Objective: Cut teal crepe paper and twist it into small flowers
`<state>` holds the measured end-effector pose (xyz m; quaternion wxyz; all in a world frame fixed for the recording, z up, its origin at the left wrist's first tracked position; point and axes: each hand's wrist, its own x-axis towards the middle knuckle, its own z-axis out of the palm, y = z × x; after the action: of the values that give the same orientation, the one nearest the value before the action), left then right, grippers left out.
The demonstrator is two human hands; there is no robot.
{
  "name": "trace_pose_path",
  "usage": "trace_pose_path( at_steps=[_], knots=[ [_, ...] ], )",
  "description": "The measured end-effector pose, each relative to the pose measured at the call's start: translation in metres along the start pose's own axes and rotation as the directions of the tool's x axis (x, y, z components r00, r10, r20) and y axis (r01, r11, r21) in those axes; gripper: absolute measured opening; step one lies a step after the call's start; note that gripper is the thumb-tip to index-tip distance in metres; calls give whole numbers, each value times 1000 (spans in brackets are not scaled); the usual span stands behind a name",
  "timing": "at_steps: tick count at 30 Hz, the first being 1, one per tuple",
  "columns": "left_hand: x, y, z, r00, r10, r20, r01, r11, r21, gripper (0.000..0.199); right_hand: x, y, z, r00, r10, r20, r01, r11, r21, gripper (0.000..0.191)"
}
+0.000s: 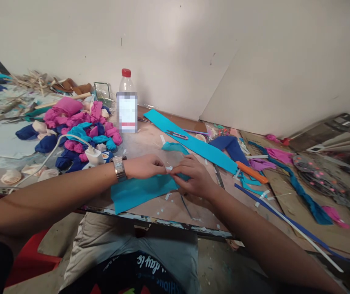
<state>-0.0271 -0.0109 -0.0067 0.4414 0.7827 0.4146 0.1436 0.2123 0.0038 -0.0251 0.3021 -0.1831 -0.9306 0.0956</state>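
Observation:
My left hand (pixel 144 166), a metal watch on its wrist, is closed in a pinch on a small white piece (pixel 169 168). From the other side my right hand (pixel 193 176) pinches the same piece, fingers curled; bunched turquoise cloth (pixel 176 147) shows beside and under them. Whether the white piece is tape or paper I cannot tell. Below both hands a turquoise fabric strip (pixel 142 192) lies flat at the table's front edge, its right end hidden by my right hand. Behind stretches a longer turquoise strip (pixel 193 145) with small thread snips (pixel 177 135) on it.
Gathered pink, blue and cream cloth pieces (pixel 80 126) pile at the left, near a white charger (pixel 94 155) and its cable. A red-capped bottle (pixel 126 81) stands behind a phone (pixel 127 112) showing a blurred screen. Right of my hands lie an orange-handled tool (pixel 251 172) and a white stick (pixel 309 241).

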Motion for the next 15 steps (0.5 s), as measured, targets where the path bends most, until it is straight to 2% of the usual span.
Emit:
trace_pose_path(
  at_steps=[2,6,15],
  knots=[
    [0,0,0,1000,-11,0,11,1000,-1,42,0,0,0,1000,3,0,-3,1000,2,12],
    [0,1,1,1000,-23,-7,23,1000,-7,35,0,0,0,1000,16,19,-16,1000,-10,11],
    [-2,-1,4,995,3,-102,3,998,66,29,-1,2,2,999,46,-1,-46,998,-53,10]
  ],
)
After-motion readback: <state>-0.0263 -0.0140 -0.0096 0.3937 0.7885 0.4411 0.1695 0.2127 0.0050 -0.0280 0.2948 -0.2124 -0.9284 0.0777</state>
